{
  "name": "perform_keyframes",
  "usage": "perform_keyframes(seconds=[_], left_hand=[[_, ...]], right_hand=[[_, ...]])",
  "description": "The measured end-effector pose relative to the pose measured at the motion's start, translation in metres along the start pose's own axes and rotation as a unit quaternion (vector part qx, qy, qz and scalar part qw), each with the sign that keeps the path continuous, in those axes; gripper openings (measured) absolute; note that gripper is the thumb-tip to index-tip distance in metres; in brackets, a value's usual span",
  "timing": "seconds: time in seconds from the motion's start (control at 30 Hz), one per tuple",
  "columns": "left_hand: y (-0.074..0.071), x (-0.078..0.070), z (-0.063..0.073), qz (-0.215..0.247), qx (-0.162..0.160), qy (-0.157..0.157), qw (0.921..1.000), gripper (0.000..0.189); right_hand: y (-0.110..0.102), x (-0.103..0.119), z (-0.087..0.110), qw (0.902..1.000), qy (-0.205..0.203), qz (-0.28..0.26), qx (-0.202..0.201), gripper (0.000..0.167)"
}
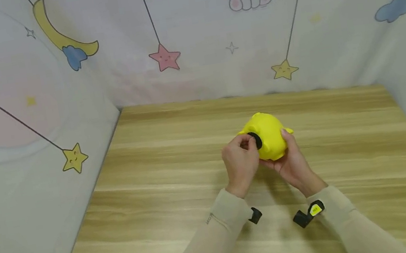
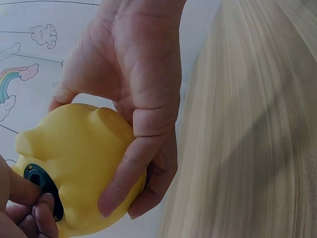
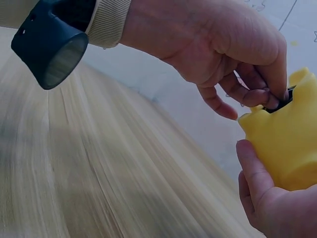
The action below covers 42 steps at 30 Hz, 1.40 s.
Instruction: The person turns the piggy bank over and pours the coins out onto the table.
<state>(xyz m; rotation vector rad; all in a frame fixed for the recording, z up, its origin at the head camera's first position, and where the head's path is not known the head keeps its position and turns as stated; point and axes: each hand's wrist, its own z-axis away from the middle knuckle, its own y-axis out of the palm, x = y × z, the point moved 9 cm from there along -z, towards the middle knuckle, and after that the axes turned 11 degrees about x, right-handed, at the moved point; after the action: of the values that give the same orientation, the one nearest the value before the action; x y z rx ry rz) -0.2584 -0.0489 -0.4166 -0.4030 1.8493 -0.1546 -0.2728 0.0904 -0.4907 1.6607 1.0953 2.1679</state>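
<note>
A round, bright yellow piggy bank (image 1: pixel 274 134) with small rounded bumps is held up above the table, its black round plug (image 1: pixel 257 140) facing left. My left hand (image 1: pixel 240 161) pinches at the plug with thumb and fingertips; the left wrist view shows those fingers at the dark plug (image 2: pixel 35 174). From the right and below, my right hand (image 1: pixel 294 169) grips the body, thumb on the near side. In the right wrist view the left hand (image 3: pixel 218 52) reaches over to the plug, while the right hand (image 3: pixel 282 210) supports the piggy bank (image 3: pixel 287 144). Part of the plug is hidden by fingers.
The wood-grain table (image 1: pixel 152 161) spreads out beneath both hands. Pale cloth walls (image 1: pixel 209 67) printed with stars, moons and bears enclose it at the back and sides. Black wrist devices (image 1: pixel 308 214) are strapped at both cuffs.
</note>
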Motion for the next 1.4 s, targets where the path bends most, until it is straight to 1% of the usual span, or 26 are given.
perform_keyframes(seconds=[0.17, 0.27, 0.33, 0.4, 0.5, 0.63, 0.77, 0.83, 0.93, 1.0, 1.1, 1.17, 1.27, 1.4], left_hand=[[-0.001, 0.001, 0.0, -0.005, -0.002, -0.011, 0.9999, 0.01], [0.0, 0.002, 0.0, -0.001, 0.0, -0.018, 0.9998, 0.011], [0.001, 0.003, -0.003, 0.005, 0.003, -0.02, 0.9998, 0.01], [0.001, 0.003, -0.005, 0.016, 0.003, -0.022, 0.9996, 0.01], [-0.001, 0.005, -0.007, 0.031, -0.002, -0.036, 0.9989, 0.01], [-0.004, 0.01, -0.005, 0.049, -0.009, -0.06, 0.9969, 0.012], [-0.004, 0.015, -0.004, 0.075, -0.011, -0.073, 0.9945, 0.012], [-0.004, 0.018, -0.004, 0.09, -0.014, -0.086, 0.9922, 0.011], [-0.002, 0.025, -0.004, 0.128, -0.015, -0.119, 0.9845, 0.009], [0.001, 0.03, -0.004, 0.17, -0.012, -0.145, 0.9747, 0.008], [0.006, 0.035, -0.002, 0.231, -0.01, -0.177, 0.9568, 0.009], [0.008, 0.037, -0.001, 0.257, -0.011, -0.192, 0.9471, 0.009], [0.009, 0.04, 0.001, 0.263, -0.012, -0.205, 0.9428, 0.01], [0.009, 0.042, 0.001, 0.257, -0.013, -0.212, 0.9428, 0.011]], right_hand=[[0.002, -0.003, 0.001, 0.9999, -0.008, 0.003, -0.009, 0.049], [0.002, -0.004, 0.003, 0.9998, -0.008, 0.007, -0.017, 0.048], [0.003, -0.001, 0.003, 0.9996, -0.018, 0.009, -0.017, 0.049], [0.005, 0.001, 0.001, 0.9994, -0.029, 0.01, -0.015, 0.05], [0.007, 0.002, -0.001, 0.9992, -0.038, 0.007, -0.012, 0.05], [0.009, -0.003, -0.001, 0.9991, -0.041, 0.006, -0.012, 0.048], [0.011, -0.003, 0.001, 0.9986, -0.051, 0.016, -0.003, 0.048], [0.011, -0.002, 0.002, 0.9982, -0.056, 0.024, 0.001, 0.047], [0.011, 0.0, 0.002, 0.997, -0.069, 0.036, 0.005, 0.044], [0.011, 0.003, 0.002, 0.9958, -0.081, 0.043, 0.007, 0.043], [0.01, 0.005, 0.003, 0.9941, -0.095, 0.052, 0.006, 0.041], [0.009, 0.006, 0.003, 0.9936, -0.098, 0.056, 0.003, 0.041], [0.008, 0.006, 0.004, 0.9932, -0.098, 0.063, 0.0, 0.041], [0.007, 0.005, 0.003, 0.9933, -0.095, 0.066, -0.001, 0.041]])
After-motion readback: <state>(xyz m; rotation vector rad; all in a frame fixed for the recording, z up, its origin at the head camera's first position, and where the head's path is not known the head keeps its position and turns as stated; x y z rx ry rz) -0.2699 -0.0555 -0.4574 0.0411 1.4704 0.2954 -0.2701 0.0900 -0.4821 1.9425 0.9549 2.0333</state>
